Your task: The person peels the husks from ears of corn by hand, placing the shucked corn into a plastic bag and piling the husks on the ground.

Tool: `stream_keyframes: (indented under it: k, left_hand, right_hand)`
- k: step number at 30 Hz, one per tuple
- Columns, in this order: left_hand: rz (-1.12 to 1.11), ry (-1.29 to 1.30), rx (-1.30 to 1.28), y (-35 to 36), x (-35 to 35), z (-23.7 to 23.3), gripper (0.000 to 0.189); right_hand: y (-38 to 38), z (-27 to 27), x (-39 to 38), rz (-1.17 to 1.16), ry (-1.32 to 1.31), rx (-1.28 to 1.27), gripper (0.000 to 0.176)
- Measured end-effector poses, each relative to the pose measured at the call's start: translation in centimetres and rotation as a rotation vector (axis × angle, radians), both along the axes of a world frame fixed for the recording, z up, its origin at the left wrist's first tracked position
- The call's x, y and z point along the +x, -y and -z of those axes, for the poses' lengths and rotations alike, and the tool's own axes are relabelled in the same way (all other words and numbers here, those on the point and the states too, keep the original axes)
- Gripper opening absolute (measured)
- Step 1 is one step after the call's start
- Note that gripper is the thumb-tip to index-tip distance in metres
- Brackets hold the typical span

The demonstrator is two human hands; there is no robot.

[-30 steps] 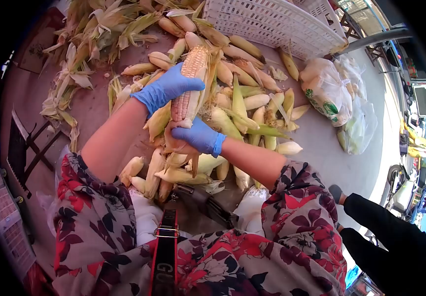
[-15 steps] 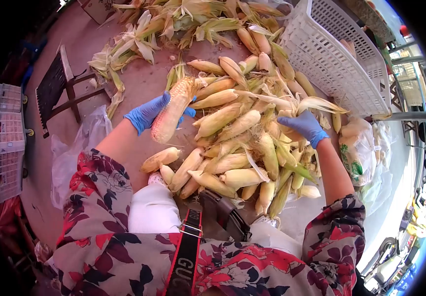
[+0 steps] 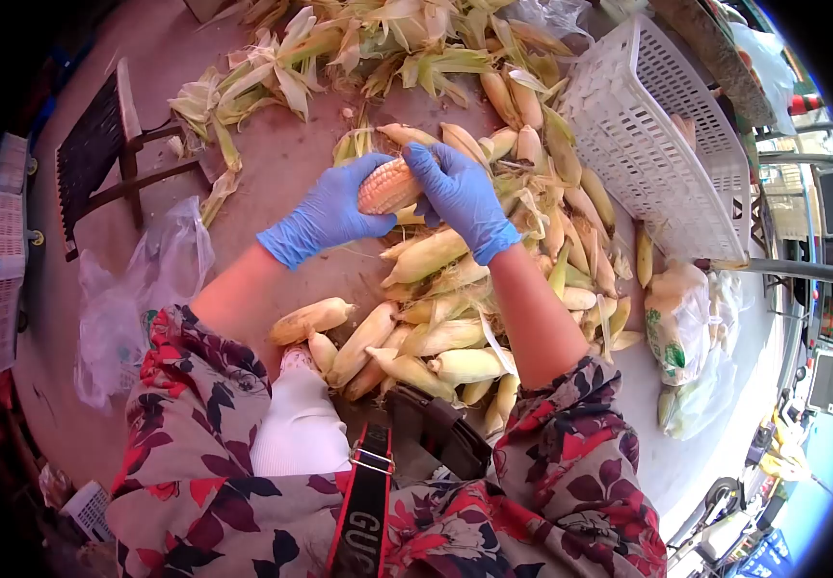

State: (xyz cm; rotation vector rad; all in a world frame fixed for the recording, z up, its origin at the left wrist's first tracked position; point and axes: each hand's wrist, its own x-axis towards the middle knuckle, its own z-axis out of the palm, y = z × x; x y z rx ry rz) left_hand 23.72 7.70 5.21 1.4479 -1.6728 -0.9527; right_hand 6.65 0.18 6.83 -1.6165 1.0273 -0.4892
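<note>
Both my hands wear blue gloves and meet around one ear of corn (image 3: pixel 389 188), whose pale pinkish kernels show between them. My left hand (image 3: pixel 337 207) wraps the ear's lower left end. My right hand (image 3: pixel 462 196) closes over its upper right end, hiding that tip. Below and to the right of the hands lies a heap of corn ears (image 3: pixel 431 258), most in thin pale husks with loose silk among them. A few ears (image 3: pixel 312 320) lie at the heap's near left edge, by my leg.
A pile of stripped husks (image 3: pixel 339 53) lies on the floor ahead. A white perforated crate (image 3: pixel 619 135) stands tilted at the upper right. Plastic bags lie left (image 3: pixel 142 299) and right (image 3: pixel 678 323). A dark folding stool (image 3: pixel 98 144) stands left, near stacked crates (image 3: pixel 0 255).
My right hand has left the husked ears at the right and come over to the ear in my left hand. The ear has moved up and right, now between both hands.
</note>
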Motion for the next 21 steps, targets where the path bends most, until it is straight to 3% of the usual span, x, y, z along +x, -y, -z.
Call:
stream_keyframes:
  k: [1, 3, 8, 18, 21]
  left_hand:
    - [0.015, 0.121, -0.051, 0.0, -0.1, -0.1, 0.061]
    - [0.039, 0.364, -0.158, -0.2, -0.3, -0.2, 0.061]
    - [0.042, 0.363, -0.259, -0.7, -1.0, -0.4, 0.06]
    - [-0.049, 0.169, -0.225, -2.2, -4.6, 1.6, 0.06]
    - [-0.042, 0.166, -0.239, -1.9, -5.3, 2.1, 0.061]
  right_hand:
    - [-0.4, 0.8, 0.3, 0.03, -0.093, -0.169, 0.048]
    - [-0.7, 1.8, 0.7, 0.067, -0.082, -0.125, 0.043]
    - [-3.1, 4.1, 0.4, 0.228, 0.225, -0.107, 0.024]
    - [-5.0, 4.9, -2.0, 0.434, 0.334, 0.133, 0.022]
    - [-5.2, 4.4, -1.9, 0.522, 0.459, 0.179, 0.028]
